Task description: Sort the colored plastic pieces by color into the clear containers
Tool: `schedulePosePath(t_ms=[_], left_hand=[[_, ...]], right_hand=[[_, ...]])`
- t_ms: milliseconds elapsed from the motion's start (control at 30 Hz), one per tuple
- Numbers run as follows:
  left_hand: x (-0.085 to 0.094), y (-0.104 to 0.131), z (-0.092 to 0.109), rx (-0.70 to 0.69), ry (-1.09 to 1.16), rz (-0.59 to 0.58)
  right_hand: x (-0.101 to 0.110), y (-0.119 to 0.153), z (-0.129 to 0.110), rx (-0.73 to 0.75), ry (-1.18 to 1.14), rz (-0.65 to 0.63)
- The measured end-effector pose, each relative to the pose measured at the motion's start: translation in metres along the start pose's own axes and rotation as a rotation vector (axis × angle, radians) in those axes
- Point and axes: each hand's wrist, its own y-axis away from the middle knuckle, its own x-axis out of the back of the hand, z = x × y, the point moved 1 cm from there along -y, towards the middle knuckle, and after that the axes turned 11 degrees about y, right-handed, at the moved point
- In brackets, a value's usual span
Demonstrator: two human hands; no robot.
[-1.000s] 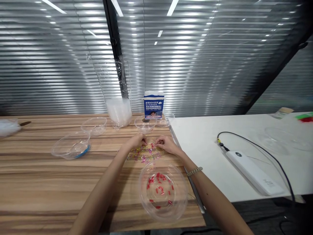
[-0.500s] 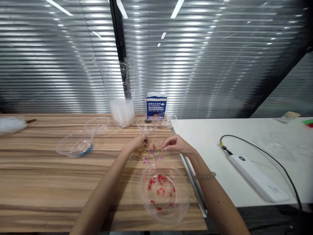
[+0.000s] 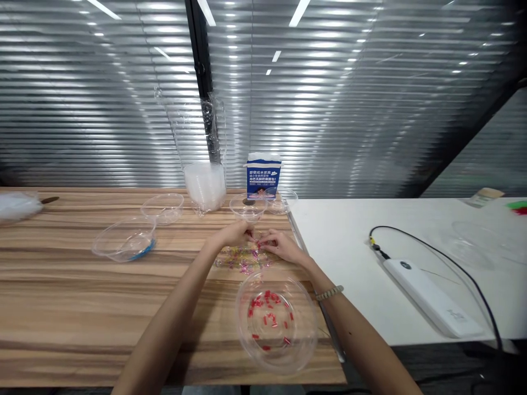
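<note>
My left hand (image 3: 239,234) is closed, its fingertips pinched above a pile of small tube-shaped pieces (image 3: 242,260) in yellow, pink and purple. What it pinches, if anything, is too small to make out. My right hand (image 3: 282,245) has come in close from the right, thumb and fingers pressed together. A red speck, seemingly a small tube piece, shows at its fingertips, which almost meet the left ones. Nearer to me stands a clear plastic bowl (image 3: 307,329) with several red tube pieces (image 3: 269,319) scattered over its bottom.
A clear bowl with blue pieces (image 3: 143,249) stands at left, near another clear bowl (image 3: 162,208). Farther back are stacked clear bowls (image 3: 205,186), a blue box (image 3: 263,178) and two more clear bowls. On the white table at right lies a white power bank (image 3: 432,296) with a black cable.
My right hand has moved left, and its fingertips are now almost against the left hand's. The left hand has shifted slightly over the pile. The view has tilted a little.
</note>
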Motion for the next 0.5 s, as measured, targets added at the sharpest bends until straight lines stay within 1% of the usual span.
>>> schedulePosePath(t_ms=[33,67,100,133,200,267,300,367,500], left_hand=[[0.006,0.006,0.015,-0.040,0.032,-0.023],[0.012,0.014,0.031,-0.125,0.112,-0.060],[0.016,0.022,0.048,-0.201,0.190,-0.112],[0.019,0.030,0.064,-0.252,0.252,-0.189],[0.020,0.043,0.089,-0.297,0.341,-0.328],[0.016,0.049,0.102,-0.304,0.399,-0.436],[0.014,0.050,0.104,-0.301,0.412,-0.463],[0.011,0.046,0.099,-0.293,0.400,-0.448],[0.014,0.031,0.071,-0.211,0.261,-0.264]], right_hand=[[-0.002,0.000,0.001,0.015,-0.003,-0.001],[-0.003,0.000,0.001,0.030,-0.016,-0.001],[-0.004,0.000,0.000,0.041,-0.031,-0.003],[-0.004,0.000,0.000,0.043,-0.043,-0.006],[-0.004,0.000,-0.002,0.033,-0.061,-0.003],[-0.003,-0.001,-0.003,0.028,-0.070,0.022],[-0.003,-0.001,-0.004,0.029,-0.074,0.033],[-0.004,-0.002,-0.004,0.030,-0.069,0.035],[-0.006,-0.002,-0.002,0.015,-0.051,0.023]])
